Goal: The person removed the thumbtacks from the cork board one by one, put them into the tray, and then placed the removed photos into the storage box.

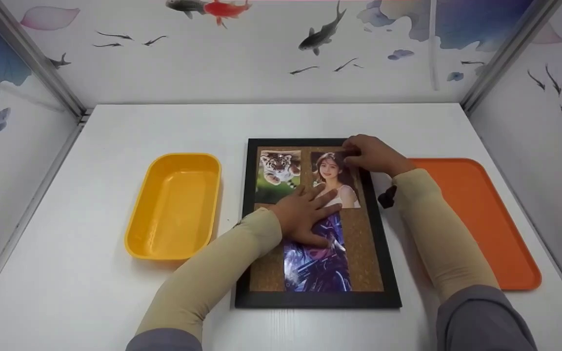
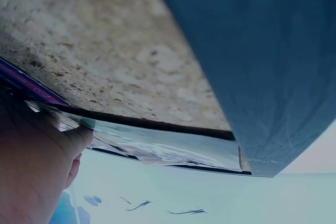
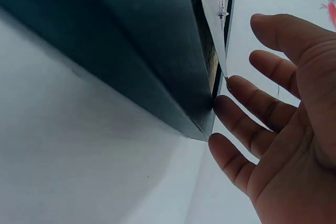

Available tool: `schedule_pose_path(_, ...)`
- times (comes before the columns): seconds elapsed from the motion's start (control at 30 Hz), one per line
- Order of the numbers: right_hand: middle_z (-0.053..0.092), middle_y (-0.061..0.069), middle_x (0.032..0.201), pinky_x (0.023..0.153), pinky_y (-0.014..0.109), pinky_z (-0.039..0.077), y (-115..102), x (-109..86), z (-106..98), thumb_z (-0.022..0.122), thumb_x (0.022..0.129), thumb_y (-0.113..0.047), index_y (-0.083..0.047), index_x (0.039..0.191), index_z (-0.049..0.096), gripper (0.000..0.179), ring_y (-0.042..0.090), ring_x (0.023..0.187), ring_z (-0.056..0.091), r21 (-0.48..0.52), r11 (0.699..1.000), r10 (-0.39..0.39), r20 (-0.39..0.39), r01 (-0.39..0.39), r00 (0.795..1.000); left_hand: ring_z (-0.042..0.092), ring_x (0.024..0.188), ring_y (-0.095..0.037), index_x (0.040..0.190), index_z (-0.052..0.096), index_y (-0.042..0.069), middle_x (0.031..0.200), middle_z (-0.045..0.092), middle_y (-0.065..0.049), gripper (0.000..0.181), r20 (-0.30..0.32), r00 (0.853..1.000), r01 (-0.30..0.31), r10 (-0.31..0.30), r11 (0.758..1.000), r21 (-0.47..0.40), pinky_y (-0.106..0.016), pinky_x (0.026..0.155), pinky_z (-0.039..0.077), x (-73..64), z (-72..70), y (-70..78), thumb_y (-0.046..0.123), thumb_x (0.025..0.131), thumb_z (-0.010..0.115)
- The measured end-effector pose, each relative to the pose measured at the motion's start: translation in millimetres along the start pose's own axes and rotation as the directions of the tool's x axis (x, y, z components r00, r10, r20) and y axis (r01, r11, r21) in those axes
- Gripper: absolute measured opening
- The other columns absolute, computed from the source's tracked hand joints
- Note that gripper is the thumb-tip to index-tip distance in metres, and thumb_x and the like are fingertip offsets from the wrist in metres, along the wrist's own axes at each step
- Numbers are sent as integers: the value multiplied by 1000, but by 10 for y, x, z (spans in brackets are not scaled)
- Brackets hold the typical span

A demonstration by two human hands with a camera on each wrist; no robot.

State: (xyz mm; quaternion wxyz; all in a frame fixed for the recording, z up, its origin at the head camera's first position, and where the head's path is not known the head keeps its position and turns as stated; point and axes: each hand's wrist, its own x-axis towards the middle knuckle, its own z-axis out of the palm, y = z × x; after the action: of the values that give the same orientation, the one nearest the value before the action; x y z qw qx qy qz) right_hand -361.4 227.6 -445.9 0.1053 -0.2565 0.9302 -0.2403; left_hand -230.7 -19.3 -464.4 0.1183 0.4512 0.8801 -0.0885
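Note:
A black-framed cork board (image 1: 318,300) lies flat on the white table. My left hand (image 1: 306,217) rests spread on it, fingers across the lower part of a portrait photo (image 1: 331,169) and the top of a purple-blue picture (image 1: 317,269). To the left is a tiger photo (image 1: 278,170). At the frame's upper right corner is my right hand (image 1: 374,154), close to the portrait's corner. The right wrist view shows its fingers (image 3: 254,95) loosely extended, one fingertip right at a lifted photo corner (image 3: 223,59). In the left wrist view the tiger photo (image 2: 178,145) bows slightly off the cork.
A yellow tray (image 1: 176,209) stands left of the board, and a flat orange tray (image 1: 486,214) lies to its right, partly under my right forearm in view. White panels printed with fish (image 1: 322,36) wall in the table at the back and sides.

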Motion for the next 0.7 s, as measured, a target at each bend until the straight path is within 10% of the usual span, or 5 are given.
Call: schedule_pose_path(0.7,61,18,122,96,52,45,23,41,40,66,95,-20,0,131,59,41,32,109,56,-1,1000,-2,52,2,999,-5,151,-30,160,0,31,166,-8,-1,96,3,1000,-4,4,1000,23,-56,118,11,-1,0,8,86,85,23)
